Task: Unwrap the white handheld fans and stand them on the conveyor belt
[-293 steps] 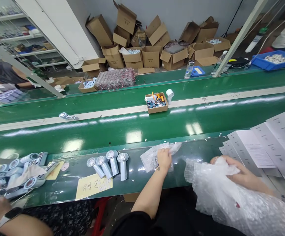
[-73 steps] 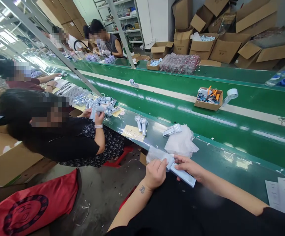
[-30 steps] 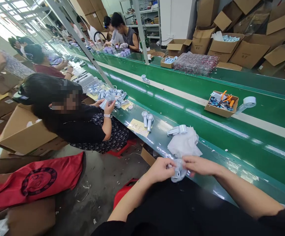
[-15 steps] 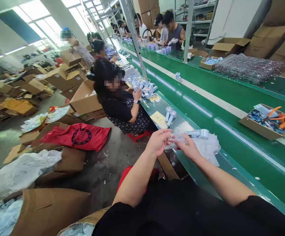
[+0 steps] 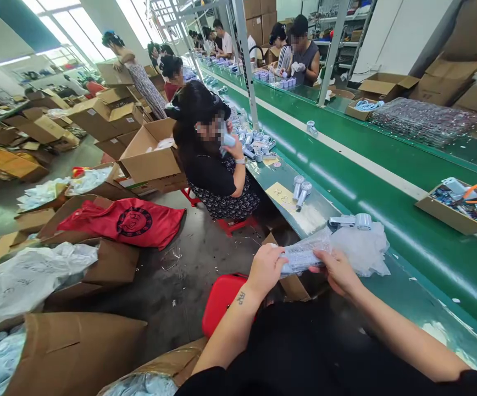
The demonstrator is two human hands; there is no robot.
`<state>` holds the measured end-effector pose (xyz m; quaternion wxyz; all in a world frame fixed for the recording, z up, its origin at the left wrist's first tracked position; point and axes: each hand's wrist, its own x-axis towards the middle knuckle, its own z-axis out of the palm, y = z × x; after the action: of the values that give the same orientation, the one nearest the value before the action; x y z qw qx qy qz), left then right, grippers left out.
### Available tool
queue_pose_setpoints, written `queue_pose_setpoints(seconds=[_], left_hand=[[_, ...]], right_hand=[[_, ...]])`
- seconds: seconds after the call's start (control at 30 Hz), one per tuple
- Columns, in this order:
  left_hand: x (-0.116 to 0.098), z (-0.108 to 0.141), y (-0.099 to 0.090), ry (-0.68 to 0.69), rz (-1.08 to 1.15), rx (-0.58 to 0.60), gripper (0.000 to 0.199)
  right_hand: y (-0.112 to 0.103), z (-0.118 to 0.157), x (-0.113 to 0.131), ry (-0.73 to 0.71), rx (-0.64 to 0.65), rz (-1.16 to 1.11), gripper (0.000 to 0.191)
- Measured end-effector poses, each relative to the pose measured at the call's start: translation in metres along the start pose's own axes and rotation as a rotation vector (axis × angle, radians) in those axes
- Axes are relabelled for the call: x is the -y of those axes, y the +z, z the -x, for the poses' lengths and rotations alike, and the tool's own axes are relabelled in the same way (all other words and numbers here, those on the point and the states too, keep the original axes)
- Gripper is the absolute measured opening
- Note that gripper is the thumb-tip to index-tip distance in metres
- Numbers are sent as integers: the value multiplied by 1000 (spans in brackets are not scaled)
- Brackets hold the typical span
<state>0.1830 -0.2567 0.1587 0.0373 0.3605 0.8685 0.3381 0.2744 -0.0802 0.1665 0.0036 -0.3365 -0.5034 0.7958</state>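
A light blue device in a clear plastic bag (image 5: 302, 258) is stretched between my two hands over the table edge. My left hand (image 5: 266, 268) grips its left end, fingers closed. My right hand (image 5: 339, 269) pinches the bag at its right end, thumb on top. Just beyond, a pile of clear bags (image 5: 364, 250) lies on the green table (image 5: 411, 297), and a grey-blue handheld device (image 5: 362, 221) rests at its far edge. Two similar devices (image 5: 302, 190) lie farther left, beside a yellow paper (image 5: 282, 197).
A seated co-worker (image 5: 209, 159) holds a device at the left of the table. Across the green belt (image 5: 345, 190) stands a carton of tools (image 5: 448, 212). A red stool (image 5: 224, 302) and open cartons (image 5: 82, 352) are on the left. A metal post (image 5: 247, 66) rises from the table.
The bagged device now shows stretched lengthwise between my hands, which have moved apart. The view has shifted left and down. The seated co-worker has raised a device toward the face.
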Motion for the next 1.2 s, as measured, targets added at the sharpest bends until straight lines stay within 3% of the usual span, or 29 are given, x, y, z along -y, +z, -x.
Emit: queue_pose_setpoints(seconds=[0.1,0.27,0.47,0.53,0.6,0.73,0.8,0.87,0.97,1.07,1.13,1.2], left_hand=[[12,8,-12,-22,-96,67,17],[17,29,-25,141,-350,41,20],[15,43,-28,44,-444,14,18],[21,42,-29,-29,-316,-11,21],[32,38,-30,-162,-38,-38,22],[67,26,-32,-617,661,-89,16],[80,24,-33,-747,846,-133,18],[82,27,-35,-726,867,-92,22],[66,36,-34,-532,666,53,28],[47,38,-26,-345,405,25,17],[42,35,-20,-340,337,-33,16],[45,30,-14,-438,409,-38,17]], right_hand=[[17,11,-7,-32,3,30,31],[41,23,-18,-44,-13,29,33],[61,30,-32,-72,2,10,32],[64,30,-33,-65,2,1,33],[64,30,-33,-49,-14,-2,33],[63,31,-31,-35,-60,3,34],[61,30,-31,-26,-73,5,34],[60,29,-32,-15,-73,10,34],[59,27,-33,-5,-61,18,36],[57,25,-33,-5,-52,20,36],[54,24,-33,-9,-49,23,35],[50,23,-32,-13,-51,27,33]])
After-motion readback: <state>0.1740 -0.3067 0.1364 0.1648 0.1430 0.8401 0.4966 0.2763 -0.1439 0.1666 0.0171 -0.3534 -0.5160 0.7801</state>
